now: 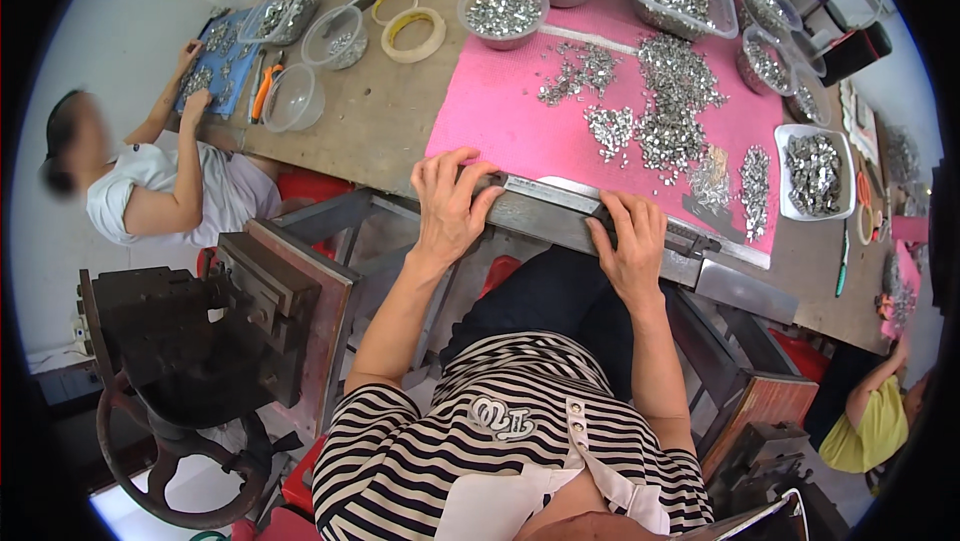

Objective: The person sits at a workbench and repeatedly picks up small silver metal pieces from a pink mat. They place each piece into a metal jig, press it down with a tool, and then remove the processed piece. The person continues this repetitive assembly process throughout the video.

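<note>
A long, narrow grey metal bar (550, 197) with a channel-like top lies along the front edge of the table. My left hand (452, 203) grips its left end, thumb and fingers closed around a dark block there. At the other end my right hand (630, 236) pinches a similar dark end piece between thumb and fingers. What exactly sits under the fingertips is partly hidden. Just beyond the bar, a pink mat (500, 111) carries heaps of small shiny metal pieces (670, 106). A thin flat pile of finer pieces (710, 179) lies to the right.
Clear plastic tubs of metal pieces (503, 16) line the far side, and a white dish (815, 173) stands at right. Tape rolls (413, 36) lie at left. A co-worker (170, 181) sits at left, another (870, 421) at right. A handwheel machine (190, 371) stands near left.
</note>
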`<state>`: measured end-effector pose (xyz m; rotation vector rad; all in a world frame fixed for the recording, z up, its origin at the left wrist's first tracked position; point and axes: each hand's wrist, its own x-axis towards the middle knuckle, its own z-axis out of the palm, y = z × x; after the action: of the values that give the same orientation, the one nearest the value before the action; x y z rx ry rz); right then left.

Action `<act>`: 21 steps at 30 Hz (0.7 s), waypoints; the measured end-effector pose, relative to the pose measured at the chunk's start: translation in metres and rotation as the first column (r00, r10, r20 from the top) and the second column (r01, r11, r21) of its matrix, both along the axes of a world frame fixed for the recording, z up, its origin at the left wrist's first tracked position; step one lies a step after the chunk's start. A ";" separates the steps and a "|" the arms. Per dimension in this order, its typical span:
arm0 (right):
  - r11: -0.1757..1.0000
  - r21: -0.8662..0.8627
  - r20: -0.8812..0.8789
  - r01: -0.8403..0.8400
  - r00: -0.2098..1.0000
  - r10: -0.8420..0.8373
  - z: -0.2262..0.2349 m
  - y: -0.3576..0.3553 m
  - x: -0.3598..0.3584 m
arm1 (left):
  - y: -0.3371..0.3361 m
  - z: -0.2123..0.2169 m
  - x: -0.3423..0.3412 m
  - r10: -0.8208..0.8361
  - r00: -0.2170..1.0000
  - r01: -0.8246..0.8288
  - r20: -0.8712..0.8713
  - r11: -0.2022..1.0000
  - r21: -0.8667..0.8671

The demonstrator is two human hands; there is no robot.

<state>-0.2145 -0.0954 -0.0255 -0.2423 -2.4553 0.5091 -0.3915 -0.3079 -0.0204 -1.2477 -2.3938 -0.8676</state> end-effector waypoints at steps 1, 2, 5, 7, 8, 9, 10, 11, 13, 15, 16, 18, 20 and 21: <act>1.000 -0.006 -0.002 0.000 1.000 0.000 0.000 0.000 0.000 | -0.001 0.005 -0.001 -0.030 0.999 0.030 -0.025 1.000 -0.004; 1.000 -0.012 -0.004 -0.001 1.000 0.001 0.001 -0.001 0.001 | -0.005 0.009 0.000 -0.070 0.993 0.067 0.092 0.997 0.039; 1.000 -0.013 -0.012 0.002 1.000 -0.002 0.000 0.000 0.000 | -0.012 0.028 0.007 -0.214 0.930 0.167 0.298 0.970 0.174; 1.000 -0.011 -0.016 0.004 1.000 -0.004 -0.001 0.000 0.001 | -0.011 0.047 0.013 -0.314 0.914 0.251 0.257 0.936 0.248; 1.000 -0.012 -0.017 0.005 1.000 -0.005 -0.002 0.000 0.001 | -0.009 0.052 0.017 -0.326 0.910 0.257 0.255 0.928 0.269; 1.000 -0.013 -0.018 0.006 1.000 -0.007 -0.003 0.000 0.001 | -0.007 0.055 0.020 -0.322 0.904 0.240 0.282 0.927 0.289; 1.000 -0.013 -0.019 0.005 1.000 -0.005 -0.003 0.001 0.002 | -0.004 0.057 0.024 -0.320 0.896 0.224 0.309 0.924 0.309; 1.000 -0.013 -0.020 0.004 1.000 -0.005 -0.003 0.000 0.001 | -0.002 0.059 0.027 -0.319 0.886 0.207 0.336 0.921 0.328; 1.000 -0.012 -0.022 0.004 1.000 -0.005 -0.004 -0.001 0.001 | -0.001 0.057 0.030 -0.306 0.880 0.198 0.364 0.932 0.304; 1.000 -0.013 -0.023 0.003 1.000 -0.004 -0.004 -0.001 0.001 | 0.000 0.055 0.034 -0.297 0.868 0.180 0.398 0.935 0.306; 1.000 -0.011 -0.028 -0.005 1.000 0.005 -0.004 -0.001 0.001 | 0.001 0.055 0.037 -0.292 0.860 0.162 0.419 0.934 0.318; 1.000 -0.018 -0.033 -0.010 0.999 0.009 -0.002 0.000 0.002 | 0.002 0.054 0.041 -0.298 0.847 0.152 0.441 0.930 0.335; 0.999 -0.031 -0.037 -0.021 0.999 0.020 -0.002 0.001 0.003 | 0.003 0.053 0.043 -0.319 0.840 0.168 0.440 0.923 0.347; 0.999 -0.042 -0.040 -0.029 0.999 0.027 -0.003 0.001 0.004 | 0.004 0.052 0.044 -0.338 0.833 0.179 0.438 0.914 0.365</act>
<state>-0.2107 -0.0944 -0.0287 -0.2134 -2.4146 0.5740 -0.3472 -0.3040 0.0315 -1.3697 -2.3246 -1.7676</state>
